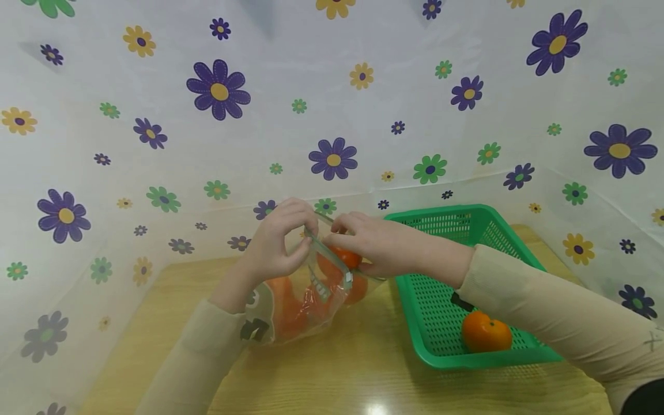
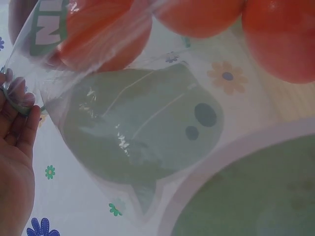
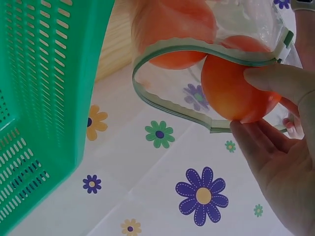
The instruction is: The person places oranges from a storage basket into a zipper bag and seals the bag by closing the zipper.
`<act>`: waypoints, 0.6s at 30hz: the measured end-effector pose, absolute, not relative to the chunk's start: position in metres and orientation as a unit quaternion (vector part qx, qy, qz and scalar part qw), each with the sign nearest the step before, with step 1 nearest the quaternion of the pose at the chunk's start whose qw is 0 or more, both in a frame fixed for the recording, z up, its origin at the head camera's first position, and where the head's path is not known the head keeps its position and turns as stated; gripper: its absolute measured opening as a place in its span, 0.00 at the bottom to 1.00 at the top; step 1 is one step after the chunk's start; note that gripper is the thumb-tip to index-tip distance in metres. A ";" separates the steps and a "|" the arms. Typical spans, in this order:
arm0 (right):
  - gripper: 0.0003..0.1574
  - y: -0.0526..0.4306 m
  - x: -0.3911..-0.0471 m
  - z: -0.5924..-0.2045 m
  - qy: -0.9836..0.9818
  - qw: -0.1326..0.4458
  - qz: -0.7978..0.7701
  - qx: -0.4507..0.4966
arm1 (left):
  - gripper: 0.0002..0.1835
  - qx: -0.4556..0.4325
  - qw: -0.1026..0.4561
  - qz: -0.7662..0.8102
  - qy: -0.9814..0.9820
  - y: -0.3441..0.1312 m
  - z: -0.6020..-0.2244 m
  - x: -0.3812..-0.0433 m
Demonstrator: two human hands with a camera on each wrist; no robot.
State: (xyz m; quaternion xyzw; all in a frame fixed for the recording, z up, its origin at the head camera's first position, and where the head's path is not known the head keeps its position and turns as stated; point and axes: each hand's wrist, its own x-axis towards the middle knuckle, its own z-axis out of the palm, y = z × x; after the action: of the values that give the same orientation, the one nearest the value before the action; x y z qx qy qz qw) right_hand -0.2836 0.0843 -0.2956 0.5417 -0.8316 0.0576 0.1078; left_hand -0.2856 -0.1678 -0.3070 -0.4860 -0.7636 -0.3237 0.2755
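A clear zip bag (image 1: 311,317) with printed patches holds several red-orange tomatoes (image 2: 110,37) and sits on the table's left-middle part. My left hand (image 1: 282,239) pinches the bag's green zip edge at one end of the mouth. At the opening, my right hand (image 1: 381,242) grips a tomato (image 3: 236,91) between thumb and fingers, partly inside the mouth. The zip strip (image 3: 172,46) bows apart around the opening in the right wrist view. A single tomato (image 1: 485,332) lies in the green basket (image 1: 415,331), under my right forearm.
The green perforated basket stands on the right of the wooden table (image 1: 321,380), close beside the bag. A small black item (image 1: 461,302) shows at my right sleeve. Behind the table hangs a white flower-print cloth (image 1: 280,75), which also covers the sides.
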 end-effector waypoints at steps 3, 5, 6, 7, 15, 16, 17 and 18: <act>0.35 0.084 -0.283 -0.297 -0.819 0.127 0.081 0.554 | 0.04 -0.486 0.275 -0.324 -0.764 -0.168 -0.307 -0.286; 0.36 0.084 -0.282 -0.297 -0.812 0.140 0.093 0.559 | 0.04 -0.486 0.275 -0.325 -0.763 -0.167 -0.307 -0.286; 0.37 0.083 -0.282 -0.297 -0.809 0.147 0.095 0.560 | 0.04 -0.486 0.275 -0.326 -0.763 -0.167 -0.307 -0.286; 0.37 0.083 -0.282 -0.297 -0.808 0.156 0.095 0.561 | 0.04 -0.486 0.275 -0.327 -0.762 -0.167 -0.307 -0.287; 0.33 0.082 -0.281 -0.295 -0.818 0.179 0.079 0.541 | 0.03 -0.486 0.276 -0.327 -0.762 -0.164 -0.304 -0.287; 0.32 0.083 -0.280 -0.295 -0.820 0.181 0.075 0.538 | 0.03 -0.485 0.275 -0.326 -0.763 -0.164 -0.304 -0.287; 0.31 0.083 -0.281 -0.295 -0.822 0.182 0.071 0.535 | 0.03 -0.485 0.274 -0.326 -0.764 -0.163 -0.303 -0.287; 0.31 0.083 -0.281 -0.296 -0.823 0.184 0.066 0.533 | 0.03 -0.484 0.274 -0.325 -0.765 -0.163 -0.303 -0.287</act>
State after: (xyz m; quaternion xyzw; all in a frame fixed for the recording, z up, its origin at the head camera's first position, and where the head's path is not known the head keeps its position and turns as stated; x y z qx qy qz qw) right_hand -0.2812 0.0834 -0.2955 0.5335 -0.8229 0.0663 0.1838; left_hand -0.2869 -0.1632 -0.3028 -0.4842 -0.7646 -0.3255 0.2740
